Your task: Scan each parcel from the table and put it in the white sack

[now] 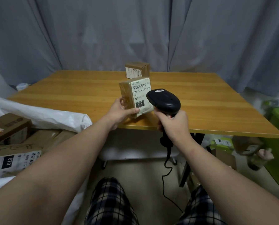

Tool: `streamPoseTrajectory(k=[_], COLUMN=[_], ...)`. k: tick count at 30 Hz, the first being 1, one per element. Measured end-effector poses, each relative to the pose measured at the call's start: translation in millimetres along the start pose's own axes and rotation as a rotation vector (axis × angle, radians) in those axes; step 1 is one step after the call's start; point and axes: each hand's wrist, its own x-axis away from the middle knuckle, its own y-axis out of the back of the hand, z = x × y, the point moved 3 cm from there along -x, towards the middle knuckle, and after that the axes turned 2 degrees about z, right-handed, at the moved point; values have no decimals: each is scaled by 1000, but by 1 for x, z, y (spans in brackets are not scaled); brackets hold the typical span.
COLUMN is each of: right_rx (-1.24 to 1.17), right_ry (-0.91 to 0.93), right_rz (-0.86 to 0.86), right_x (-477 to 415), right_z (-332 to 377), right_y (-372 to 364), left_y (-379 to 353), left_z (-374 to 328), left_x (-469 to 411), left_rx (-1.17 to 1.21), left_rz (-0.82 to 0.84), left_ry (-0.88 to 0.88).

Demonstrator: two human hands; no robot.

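While the scan is under way, the scene reads so:

Left hand (119, 111): clamped on the taped parcel (135, 96), thumb across its lower edge, fingers behind, holding it upright above the near edge of the surface (208, 103).

Right hand (173, 122): wrapped tight round the handle of the black scanner (164, 101), whose head sits just beside the parcel's right edge and overlaps the label (140, 93).

Doing it well: I judge the scanner head is too close and partly covers the label; draw it back toward the body and aim at the barcode near the top. Keep the left thumb clear of the print (it touches only the bottom corner).

White sack (43, 114): left of the left hand, its mouth open, several boxes already inside.

Second parcel (136, 69): beyond both hands, at the far edge of the surface, not yet scanned as far as I can judge.

In the way: the scanner's cable (165, 174) hangs below the right hand between the knees; it may tug.
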Motion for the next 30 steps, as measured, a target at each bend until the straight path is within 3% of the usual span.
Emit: streamPoseTrajectory(k=[23,30], right_rx=[-5,-82], right_ry=[7,48], right_rz=[32,108], right_x=[5,-1], right_z=[-1,19], right_y=[-3,-31], left_y=[0,33], left_z=[2,-13], left_x=[-5,15], left_rx=[11,-5], left_rz=[-20,-109], left_ry=[24,-58])
